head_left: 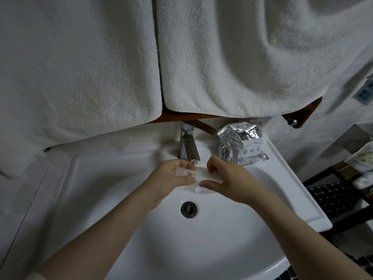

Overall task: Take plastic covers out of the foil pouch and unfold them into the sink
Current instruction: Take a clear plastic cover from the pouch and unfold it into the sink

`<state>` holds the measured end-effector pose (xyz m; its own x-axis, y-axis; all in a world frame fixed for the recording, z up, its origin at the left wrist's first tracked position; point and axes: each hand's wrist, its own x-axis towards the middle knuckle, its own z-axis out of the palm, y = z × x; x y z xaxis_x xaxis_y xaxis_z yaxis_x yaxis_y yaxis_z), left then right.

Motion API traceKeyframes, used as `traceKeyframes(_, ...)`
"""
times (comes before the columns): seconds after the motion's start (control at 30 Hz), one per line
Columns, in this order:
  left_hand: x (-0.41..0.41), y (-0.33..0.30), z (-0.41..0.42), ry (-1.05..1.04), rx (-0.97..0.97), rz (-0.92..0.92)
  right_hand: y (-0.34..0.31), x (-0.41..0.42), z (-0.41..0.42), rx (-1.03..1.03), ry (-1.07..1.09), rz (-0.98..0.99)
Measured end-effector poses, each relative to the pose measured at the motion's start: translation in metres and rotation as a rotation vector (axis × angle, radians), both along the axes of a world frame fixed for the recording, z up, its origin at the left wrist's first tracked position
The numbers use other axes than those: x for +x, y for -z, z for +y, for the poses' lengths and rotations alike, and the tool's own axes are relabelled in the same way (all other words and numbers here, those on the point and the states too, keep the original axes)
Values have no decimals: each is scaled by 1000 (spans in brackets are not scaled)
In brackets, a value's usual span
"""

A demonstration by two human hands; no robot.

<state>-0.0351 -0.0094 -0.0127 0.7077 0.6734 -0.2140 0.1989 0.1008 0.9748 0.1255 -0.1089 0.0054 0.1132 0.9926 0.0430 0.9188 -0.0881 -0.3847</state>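
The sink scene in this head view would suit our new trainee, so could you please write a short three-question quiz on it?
1. True or false: the foil pouch lies inside the basin, over the drain.
2. What do the left hand and the right hand hold between them?
   A. a towel
   B. a clear plastic cover
   C. the tap
3. Fill in: the hands work above the ____, just in front of the tap.

Key
1. False; it rests on the sink's back right ledge.
2. B
3. sink
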Motion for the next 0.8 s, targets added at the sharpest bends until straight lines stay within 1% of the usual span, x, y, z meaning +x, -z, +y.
traceKeyframes(0.07,5,0,-2,-23,53,27,-2,4,0,-27,16,-25)
traceKeyframes(0.17,18,3,-3,-65,140,51,-1,14,1,-8,34,-25)
traceKeyframes(0.27,27,8,-5,-103,242,83,0,24,0,-27,60,28)
traceKeyframes(0.37,32,12,-3,-98,381,113,4,36,-2,-54,46,84)
traceKeyframes(0.47,33,15,1,-43,386,131,10,50,-4,25,-2,106)
traceKeyframes(0.53,33,16,3,14,340,138,11,56,-3,56,-17,137)
traceKeyframes(0.6,33,14,2,13,222,105,8,61,-4,31,40,273)
traceKeyframes(0.7,36,14,1,-68,65,27,13,72,-7,-29,174,599)
traceKeyframes(0.77,39,15,0,-91,8,1,17,78,-10,-105,173,844)
traceKeyframes(0.8,40,16,-1,-93,-11,-4,19,81,-11,-167,160,909)
